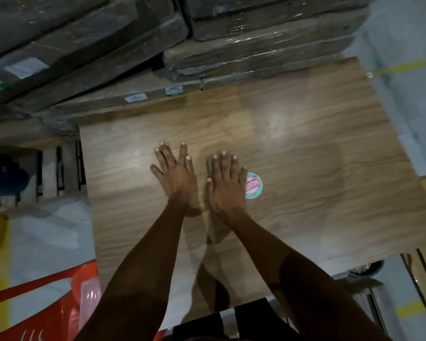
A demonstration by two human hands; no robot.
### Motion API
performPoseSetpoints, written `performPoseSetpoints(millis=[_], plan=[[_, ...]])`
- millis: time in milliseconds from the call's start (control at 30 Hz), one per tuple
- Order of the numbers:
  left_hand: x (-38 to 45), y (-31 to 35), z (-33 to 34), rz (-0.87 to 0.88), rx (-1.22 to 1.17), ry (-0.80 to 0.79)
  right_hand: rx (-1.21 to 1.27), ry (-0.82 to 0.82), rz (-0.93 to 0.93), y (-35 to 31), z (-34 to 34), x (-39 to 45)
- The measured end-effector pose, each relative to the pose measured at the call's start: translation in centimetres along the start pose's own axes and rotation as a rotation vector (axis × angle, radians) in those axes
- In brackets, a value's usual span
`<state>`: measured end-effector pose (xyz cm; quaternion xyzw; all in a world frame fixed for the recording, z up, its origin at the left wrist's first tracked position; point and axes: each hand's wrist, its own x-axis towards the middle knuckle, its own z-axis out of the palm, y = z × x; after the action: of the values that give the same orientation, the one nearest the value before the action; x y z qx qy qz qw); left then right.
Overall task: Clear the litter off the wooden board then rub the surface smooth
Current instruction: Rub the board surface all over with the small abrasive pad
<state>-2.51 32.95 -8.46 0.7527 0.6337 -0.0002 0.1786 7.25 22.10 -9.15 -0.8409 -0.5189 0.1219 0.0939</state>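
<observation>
Both hands (199, 183) flat mid-board (305, 148); edges well apart.

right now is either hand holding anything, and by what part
Nothing is held. The left hand and right hand lie flat, fingers spread, on the wooden board; the right one partly covers a round sticker.

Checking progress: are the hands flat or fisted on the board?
Flat: left hand and right hand lie spread, palms down, on the wooden board.

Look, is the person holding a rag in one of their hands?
No, the left hand and right hand both lie flat and bare on the wooden board.
</observation>
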Motion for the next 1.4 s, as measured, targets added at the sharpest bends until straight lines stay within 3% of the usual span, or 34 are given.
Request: performPoseSetpoints(millis=[133, 200, 400, 633, 900, 1167, 1400], plan=[[0.5, 0.4, 0.0, 0.000, 0.035, 0.009, -0.030, -0.045, -0.306, 1.3, -0.1, 1.7], [0.5, 0.4, -0.2, 0.013, 0.027, 0.022, -0.044, -0.031, -0.299, 2.8, -0.6, 3.0], [1.8, 0.9, -0.7, 0.025, -0.004, 0.042, -0.006, -0.010, -0.005, 2.4, -1.3, 6.1], [3.5, 1.4, -0.4, 0.026, 0.085, 0.050, -0.046, -0.075, -0.320, 1.6, -1.4, 7.8], [6.2, 3.0, -1.2, -0.024, 0.039, 0.043, -0.006, -0.058, -0.031, 2.1, -2.4, 11.7], [7.9, 3.3, -1.6, -0.019, 0.064, 0.036, -0.022, -0.054, -0.168, -0.1, -1.6, 12.8], [9.3, 3.9, -1.3, -0.055, 0.029, 0.049, 0.008, -0.007, 0.024, 0.4, -2.0, 16.6]])
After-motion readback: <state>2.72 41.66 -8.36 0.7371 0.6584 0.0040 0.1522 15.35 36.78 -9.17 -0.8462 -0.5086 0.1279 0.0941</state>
